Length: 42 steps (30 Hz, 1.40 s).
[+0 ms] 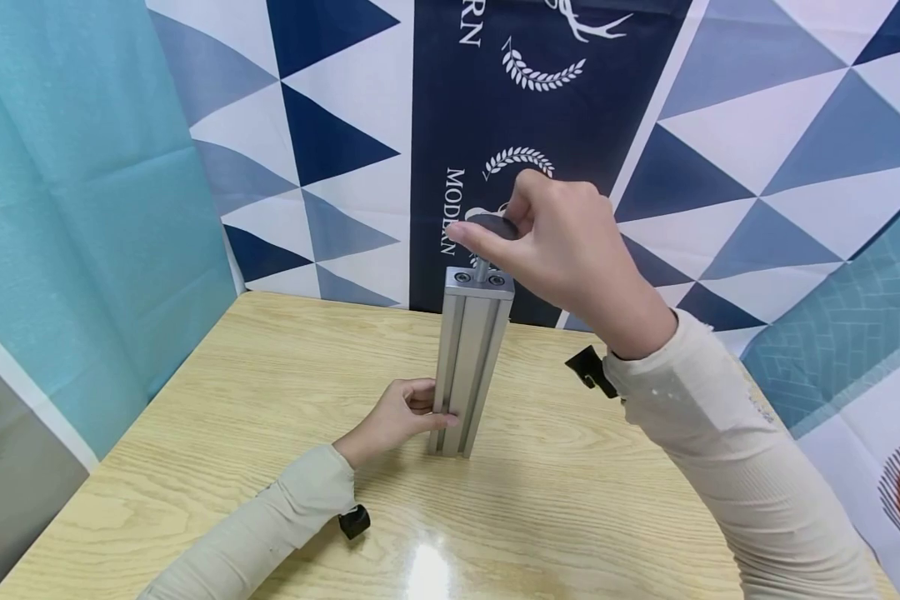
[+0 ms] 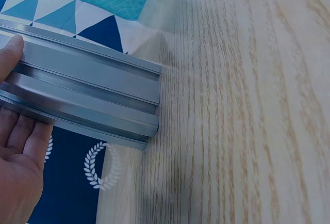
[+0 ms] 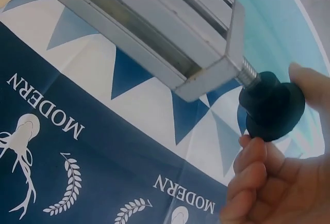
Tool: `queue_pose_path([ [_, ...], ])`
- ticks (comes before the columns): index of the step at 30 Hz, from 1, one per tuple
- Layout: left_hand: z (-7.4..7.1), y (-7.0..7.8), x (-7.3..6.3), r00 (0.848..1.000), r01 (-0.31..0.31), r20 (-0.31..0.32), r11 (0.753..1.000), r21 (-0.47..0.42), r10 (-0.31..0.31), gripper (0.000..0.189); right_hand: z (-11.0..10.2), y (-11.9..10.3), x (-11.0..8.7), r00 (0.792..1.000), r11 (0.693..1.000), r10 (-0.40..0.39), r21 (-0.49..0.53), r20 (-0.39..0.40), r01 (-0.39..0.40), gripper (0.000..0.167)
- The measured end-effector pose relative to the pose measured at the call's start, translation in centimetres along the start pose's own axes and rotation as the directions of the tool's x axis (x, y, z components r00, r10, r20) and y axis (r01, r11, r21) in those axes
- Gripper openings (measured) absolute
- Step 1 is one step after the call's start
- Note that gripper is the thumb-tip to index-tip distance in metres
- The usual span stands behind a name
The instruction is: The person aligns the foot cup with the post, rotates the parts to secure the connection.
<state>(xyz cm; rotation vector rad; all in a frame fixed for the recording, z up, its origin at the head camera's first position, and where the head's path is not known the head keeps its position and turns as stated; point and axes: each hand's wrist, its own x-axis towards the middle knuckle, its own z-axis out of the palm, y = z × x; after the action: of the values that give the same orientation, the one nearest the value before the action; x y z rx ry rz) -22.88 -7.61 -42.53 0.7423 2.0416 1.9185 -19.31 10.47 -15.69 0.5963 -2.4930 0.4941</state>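
Note:
A grooved aluminium profile (image 1: 470, 358) stands upright on the wooden table, an end plate with two screws on its top. From that plate rises a threaded stud bearing a black levelling foot (image 3: 273, 105). My right hand (image 1: 570, 242) pinches the foot's round disc between thumb and fingers. Low on the profile, my left hand (image 1: 397, 417) grips its left side, thumb on the front face. In the left wrist view the profile's lower end (image 2: 149, 105) meets the wood, and only part of the left hand (image 2: 23, 172) shows.
Around the profile spreads the light wooden table (image 1: 270, 375). Behind it hangs a cloth with triangles and a dark printed band (image 1: 450, 125). A teal cloth (image 1: 97, 208) borders the left side. Black wrist mounts (image 1: 355, 522) stick out from both sleeves.

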Motion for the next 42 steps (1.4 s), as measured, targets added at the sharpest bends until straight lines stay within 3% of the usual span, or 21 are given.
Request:
queue_pose_path([
  [5, 0.0, 0.0, 0.0, 1.000, -0.003, -0.001, 1.000, -0.005, 0.003, 0.043, 0.2, -0.3, 0.0, 0.999, 0.999, 0.036, -0.019, -0.013, -0.036, 0.057],
  [11, 0.0, 0.0, 0.0, 1.000, -0.001, 0.000, 1.000, -0.005, 0.001, 0.043, -0.3, -0.2, 0.0, 0.998, 0.999, 0.042, -0.018, 0.038, -0.042, 0.059],
  [15, -0.1, -0.1, 0.0, 1.000, 0.004, 0.000, 1.000, -0.007, -0.004, 0.044, -1.2, 0.3, 0.4, 0.992, 0.999, -0.017, 0.043, 0.123, 0.012, 0.052],
  [17, -0.1, -0.1, 0.0, 1.000, 0.004, 0.001, 1.000, -0.010, -0.004, 0.043, -1.7, 0.8, 0.7, 0.978, 0.994, -0.077, 0.091, 0.191, 0.061, 0.046],
  [20, -0.1, -0.1, 0.0, 1.000, 0.001, 0.002, 1.000, -0.012, -0.001, 0.043, -2.5, 1.5, 1.1, 0.932, 0.976, -0.194, 0.155, 0.307, 0.152, 0.041],
  [23, -0.1, -0.1, 0.0, 1.000, 0.006, 0.004, 1.000, -0.009, -0.005, 0.045, -3.1, 2.2, 1.4, 0.858, 0.951, -0.296, 0.214, 0.420, 0.224, 0.045],
  [27, -0.1, -0.1, 0.0, 1.000, 0.016, 0.004, 1.000, -0.007, -0.016, 0.047, -3.5, 2.9, 1.8, 0.760, 0.910, -0.412, 0.262, 0.503, 0.320, 0.046],
  [29, -0.1, 0.0, 0.0, 1.000, 0.015, 0.001, 1.000, -0.008, -0.015, 0.046, -3.6, 3.0, 2.0, 0.728, 0.891, -0.454, 0.276, 0.513, 0.361, 0.045],
  [31, -0.1, 0.0, 0.0, 1.000, 0.008, 0.000, 1.000, -0.010, -0.008, 0.046, -3.7, 3.0, 2.1, 0.710, 0.876, -0.482, 0.296, 0.514, 0.380, 0.044],
  [34, 0.0, 0.1, 0.1, 1.000, -0.002, 0.001, 1.000, -0.007, 0.002, 0.046, -3.7, 2.9, 2.2, 0.704, 0.868, -0.495, 0.313, 0.509, 0.385, 0.043],
  [38, 0.0, 0.0, 0.1, 1.000, -0.005, -0.002, 1.000, 0.003, 0.005, 0.044, -3.5, 3.0, 2.2, 0.715, 0.858, -0.513, 0.307, 0.475, 0.413, 0.043],
  [40, 0.0, 0.0, 0.1, 1.000, -0.002, -0.003, 1.000, 0.002, 0.002, 0.044, -3.3, 3.0, 2.2, 0.725, 0.852, -0.524, 0.295, 0.447, 0.433, 0.042],
  [42, -0.1, 0.0, 0.0, 1.000, -0.002, -0.004, 1.000, 0.004, 0.002, 0.045, -3.0, 3.0, 2.2, 0.751, 0.859, -0.512, 0.271, 0.417, 0.435, 0.039],
])
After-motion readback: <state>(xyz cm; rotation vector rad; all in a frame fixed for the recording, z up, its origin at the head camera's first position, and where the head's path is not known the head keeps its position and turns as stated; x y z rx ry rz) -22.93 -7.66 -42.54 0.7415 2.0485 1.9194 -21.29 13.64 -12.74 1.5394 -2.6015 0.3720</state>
